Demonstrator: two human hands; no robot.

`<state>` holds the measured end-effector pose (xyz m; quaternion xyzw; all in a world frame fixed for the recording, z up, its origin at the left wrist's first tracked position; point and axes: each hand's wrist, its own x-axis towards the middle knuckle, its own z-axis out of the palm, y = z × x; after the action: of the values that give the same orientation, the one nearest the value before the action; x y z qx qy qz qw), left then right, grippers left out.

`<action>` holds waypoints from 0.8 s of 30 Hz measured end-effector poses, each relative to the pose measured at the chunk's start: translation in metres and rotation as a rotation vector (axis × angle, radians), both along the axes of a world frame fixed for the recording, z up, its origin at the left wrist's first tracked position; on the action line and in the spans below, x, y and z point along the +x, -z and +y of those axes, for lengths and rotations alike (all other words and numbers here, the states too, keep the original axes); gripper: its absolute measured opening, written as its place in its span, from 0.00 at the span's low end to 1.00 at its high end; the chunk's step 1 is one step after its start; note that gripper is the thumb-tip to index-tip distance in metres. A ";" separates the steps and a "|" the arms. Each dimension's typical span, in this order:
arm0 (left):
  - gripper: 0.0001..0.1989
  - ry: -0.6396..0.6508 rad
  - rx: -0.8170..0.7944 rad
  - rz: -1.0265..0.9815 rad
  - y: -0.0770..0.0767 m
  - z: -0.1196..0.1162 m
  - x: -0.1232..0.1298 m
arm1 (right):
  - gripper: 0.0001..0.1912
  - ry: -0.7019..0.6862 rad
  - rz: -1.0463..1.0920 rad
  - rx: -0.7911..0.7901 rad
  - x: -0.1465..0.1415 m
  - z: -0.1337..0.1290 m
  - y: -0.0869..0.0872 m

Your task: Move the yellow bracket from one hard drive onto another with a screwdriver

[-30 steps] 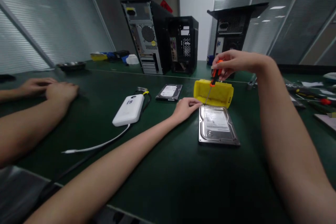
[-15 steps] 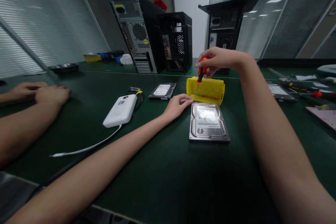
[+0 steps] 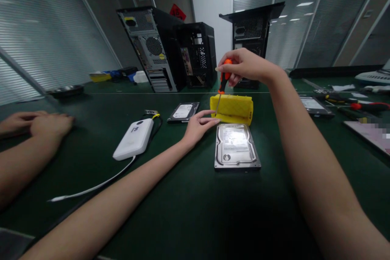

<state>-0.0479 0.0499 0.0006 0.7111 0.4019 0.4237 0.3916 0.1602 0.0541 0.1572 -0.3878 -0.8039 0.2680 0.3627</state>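
My right hand (image 3: 236,67) grips an orange and black screwdriver (image 3: 224,79) by its handle, with the shaft slanting down to the left. The tip ends between the parted fingers of my left hand (image 3: 198,126), just past the far left corner of a silver hard drive (image 3: 235,146). My left hand is open, its fingers stretched toward that corner; no small part can be made out between them. A yellow case (image 3: 236,109) stands right behind the drive, under my right hand.
A second hard drive (image 3: 183,112) lies beyond my left hand. Left of it are a white box-like device (image 3: 134,138) with a cable and another person's hands (image 3: 50,125). Computer cases (image 3: 166,48) stand behind. At right lie another drive (image 3: 315,105) and tools (image 3: 371,107).
The screwdriver tip has lifted off the drive's corner and shifted left toward my left hand. My left thumb and index finger have spread apart. The whole view has shifted slightly.
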 end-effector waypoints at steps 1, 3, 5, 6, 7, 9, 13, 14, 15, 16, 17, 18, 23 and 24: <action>0.25 0.004 -0.010 -0.001 -0.001 -0.001 0.000 | 0.07 -0.001 0.006 0.002 0.001 0.000 0.000; 0.26 0.017 -0.028 -0.007 -0.002 -0.002 0.001 | 0.07 -0.003 0.006 -0.008 0.002 0.001 0.000; 0.26 0.027 -0.042 -0.024 -0.002 -0.002 0.001 | 0.06 -0.008 -0.010 -0.029 0.000 0.002 0.000; 0.27 0.027 -0.050 -0.036 -0.001 -0.002 0.001 | 0.06 -0.013 -0.019 -0.039 -0.002 0.003 0.000; 0.27 0.023 -0.061 -0.045 -0.001 -0.002 0.001 | 0.05 -0.020 -0.027 -0.047 -0.003 0.003 0.001; 0.27 0.009 -0.082 -0.057 0.000 -0.002 0.001 | 0.04 -0.037 -0.035 -0.050 -0.007 0.004 0.001; 0.26 -0.015 -0.099 -0.054 0.000 -0.003 0.000 | 0.04 -0.057 -0.026 -0.027 -0.009 0.004 0.002; 0.26 -0.012 -0.101 -0.052 -0.001 -0.003 0.000 | 0.04 -0.055 -0.021 -0.021 -0.008 0.003 0.002; 0.26 -0.009 -0.104 -0.050 -0.001 -0.004 0.000 | 0.04 -0.049 -0.015 -0.016 -0.007 0.002 0.002; 0.25 -0.007 -0.110 -0.050 -0.002 -0.004 0.000 | 0.04 -0.042 -0.008 -0.013 -0.006 0.001 0.002; 0.25 -0.008 -0.116 -0.048 -0.003 -0.004 0.000 | 0.04 -0.036 -0.003 -0.013 -0.005 0.001 0.002; 0.25 -0.011 -0.123 -0.044 -0.003 -0.005 0.000 | 0.04 -0.034 -0.002 -0.017 -0.004 0.001 0.002; 0.23 -0.023 -0.137 -0.032 -0.004 -0.005 0.000 | 0.05 -0.048 -0.010 -0.046 -0.007 0.004 0.004; 0.23 -0.024 -0.138 -0.034 -0.004 -0.005 0.000 | 0.05 -0.048 -0.012 -0.039 -0.007 0.005 0.005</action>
<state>-0.0481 0.0453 0.0042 0.6701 0.4322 0.4116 0.4413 0.1528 0.0593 0.1526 -0.3772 -0.8097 0.2899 0.3435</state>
